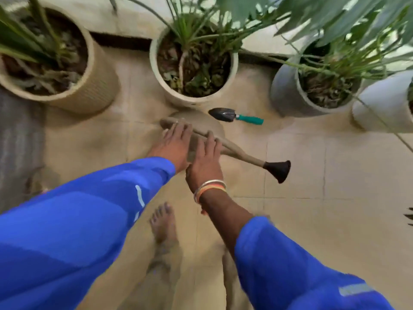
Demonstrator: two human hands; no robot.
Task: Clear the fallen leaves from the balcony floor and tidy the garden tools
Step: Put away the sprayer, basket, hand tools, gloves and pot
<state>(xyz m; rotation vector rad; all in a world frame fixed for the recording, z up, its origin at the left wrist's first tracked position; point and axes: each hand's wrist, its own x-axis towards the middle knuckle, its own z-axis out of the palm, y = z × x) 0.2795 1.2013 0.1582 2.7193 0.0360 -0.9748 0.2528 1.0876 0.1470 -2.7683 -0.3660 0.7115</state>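
left hand (176, 143) fingers lay across handle end of beige watering can (237, 153) | right hand (204, 159) touched left hand, fingers over spout, grip blurred | black rose (278, 171) right of right hand | green-handled trowel (234, 117) just beyond fingertips | cream pot (196, 100) farther beyond

Soft even daylight, faint shadows, overall motion blur, wide-angle edge distortion.

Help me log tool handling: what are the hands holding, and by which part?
Both hands lie on the beige long-spouted watering can: left hand at its handle end, right hand at the spout's base. Blur hides whether the fingers close round it.
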